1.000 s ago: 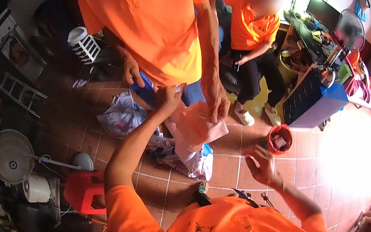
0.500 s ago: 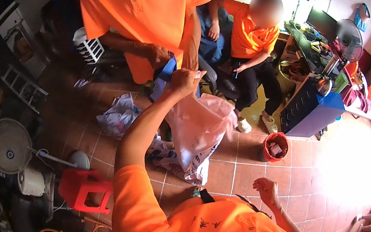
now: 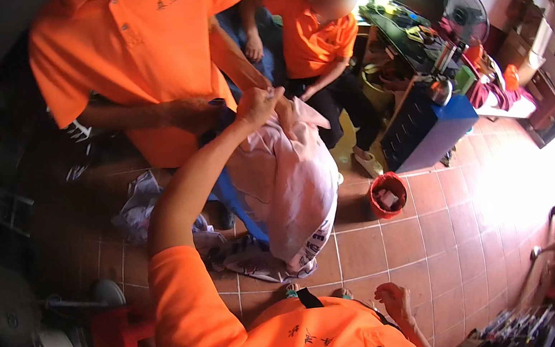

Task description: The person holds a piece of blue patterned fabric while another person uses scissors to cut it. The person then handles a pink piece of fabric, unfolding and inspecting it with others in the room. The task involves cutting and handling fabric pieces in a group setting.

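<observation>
- the tiled floor spreads under everything, reddish brown, bleached by strong light at the right.
- the desk runs along the upper right, crowded with small items.
- a standing co-worker in an orange shirt faces the person, both arms reaching down to the middle.
- a seated co-worker, also in orange, sits behind and to the right, near the desk.
- a blue drawer unit stands at the desk's near end.
- the pale pink cloth hangs in folds between the person and the standing co-worker, its lower part near the floor; a blue strip runs down its left side.
- a red stool stands at the lower left, in shadow.
- a fan with a round cage stands by the desk.
- a red bin sits on the floor, right of the cloth, pale scraps inside.
- the left hand is closed on the cloth's top edge, next to the standing co-worker's hand.
- the right hand hangs low, well apart from the cloth, fingers loosely bent and half spread, holding nothing visible.
</observation>
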A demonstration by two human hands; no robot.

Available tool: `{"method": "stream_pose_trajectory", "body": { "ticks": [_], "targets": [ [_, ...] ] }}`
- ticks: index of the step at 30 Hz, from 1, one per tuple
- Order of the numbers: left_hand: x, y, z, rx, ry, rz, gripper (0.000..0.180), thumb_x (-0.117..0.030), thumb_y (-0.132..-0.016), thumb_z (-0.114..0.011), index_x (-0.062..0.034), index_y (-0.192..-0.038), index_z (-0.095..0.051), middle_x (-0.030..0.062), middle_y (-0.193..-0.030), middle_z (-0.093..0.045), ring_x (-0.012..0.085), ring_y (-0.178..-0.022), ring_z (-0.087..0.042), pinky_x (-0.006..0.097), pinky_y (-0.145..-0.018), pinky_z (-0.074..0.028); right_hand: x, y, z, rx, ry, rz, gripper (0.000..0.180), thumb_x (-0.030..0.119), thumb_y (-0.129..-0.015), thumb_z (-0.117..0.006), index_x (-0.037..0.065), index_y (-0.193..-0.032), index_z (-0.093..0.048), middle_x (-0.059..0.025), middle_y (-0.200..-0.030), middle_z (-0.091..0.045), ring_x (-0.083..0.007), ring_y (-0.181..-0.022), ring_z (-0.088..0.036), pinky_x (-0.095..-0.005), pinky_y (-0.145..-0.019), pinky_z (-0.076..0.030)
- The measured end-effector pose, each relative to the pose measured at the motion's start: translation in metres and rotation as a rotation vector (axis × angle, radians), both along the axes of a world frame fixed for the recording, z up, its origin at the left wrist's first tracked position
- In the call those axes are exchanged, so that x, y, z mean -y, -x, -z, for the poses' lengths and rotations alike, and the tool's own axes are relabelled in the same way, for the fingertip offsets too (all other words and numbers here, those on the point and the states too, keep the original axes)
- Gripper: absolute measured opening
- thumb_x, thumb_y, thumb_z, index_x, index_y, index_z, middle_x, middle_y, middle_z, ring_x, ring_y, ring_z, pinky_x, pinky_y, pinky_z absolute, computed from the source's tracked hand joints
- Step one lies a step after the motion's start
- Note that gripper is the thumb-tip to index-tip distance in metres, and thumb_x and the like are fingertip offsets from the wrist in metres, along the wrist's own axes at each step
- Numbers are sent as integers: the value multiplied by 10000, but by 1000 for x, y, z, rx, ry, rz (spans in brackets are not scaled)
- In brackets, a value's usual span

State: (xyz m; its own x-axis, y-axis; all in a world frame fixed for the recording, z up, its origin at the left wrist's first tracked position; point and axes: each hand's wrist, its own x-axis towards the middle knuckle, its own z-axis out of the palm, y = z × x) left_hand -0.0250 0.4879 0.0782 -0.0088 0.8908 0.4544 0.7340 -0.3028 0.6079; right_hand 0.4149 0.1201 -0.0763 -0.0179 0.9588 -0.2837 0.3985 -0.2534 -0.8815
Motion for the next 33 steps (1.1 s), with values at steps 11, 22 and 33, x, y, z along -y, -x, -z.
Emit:
{"method": "stream_pose_trajectory", "body": {
  "ticks": [11,22,33],
  "targets": [
    [-95,-18,25,100,159,-384,575,-538,-818,-530,14,-897,-666,192,-845,-659,287,-827,-647,371,-708,-480,46,16,7,13,-10,230,129,49,-800,-532,-9,-854,-634,-104,-740,-662,-174,-686,-658,-274,-595,-526],
    [-88,-4,-22,260,114,-85,580,-523,-842,-478,42,-841,-608,174,-789,-633,297,-690,-603,407,-665,-460,69,14,48,8,88,272,134,87,-841,-502,18,-859,-614,-84,-748,-652,-180,-652,-636,-283,-598,-508],
    [-66,63,-78,-59,452,357,602,-561,-829,-547,8,-662,-649,-14,-591,-554,73,-518,-486,215,-472,-377,-2,49,3,176,-165,30,115,135,-775,-573,46,-777,-645,-161,-707,-637,-326,-627,-629,-380,-565,-489]
  ]
}}
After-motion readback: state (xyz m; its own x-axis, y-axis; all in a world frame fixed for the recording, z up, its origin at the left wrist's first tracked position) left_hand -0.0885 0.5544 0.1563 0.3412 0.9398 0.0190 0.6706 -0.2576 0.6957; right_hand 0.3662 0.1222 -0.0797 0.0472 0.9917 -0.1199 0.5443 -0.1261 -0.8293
